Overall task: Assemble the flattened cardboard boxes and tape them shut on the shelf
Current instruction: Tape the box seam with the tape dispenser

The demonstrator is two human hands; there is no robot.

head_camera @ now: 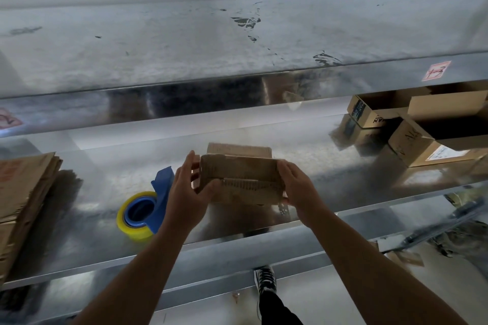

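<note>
A small brown cardboard box (pixel 241 179) is held just above the shiny metal shelf (pixel 343 192), its flaps partly unfolded. My left hand (pixel 186 192) grips its left end, fingers behind and thumb in front. My right hand (pixel 298 185) grips its right end, fingers curled round the edge. A blue tape dispenser (pixel 148 206) with a yellowish tape roll lies on the shelf just left of my left hand. A stack of flattened cardboard boxes (pixel 23 192) sits at the shelf's far left.
Several assembled open cardboard boxes (pixel 427 126) stand at the shelf's back right. An upper metal shelf (pixel 184 42) overhangs the work level. Below the shelf front are my shoe (pixel 265 278) and debris (pixel 462 235) on the floor at right.
</note>
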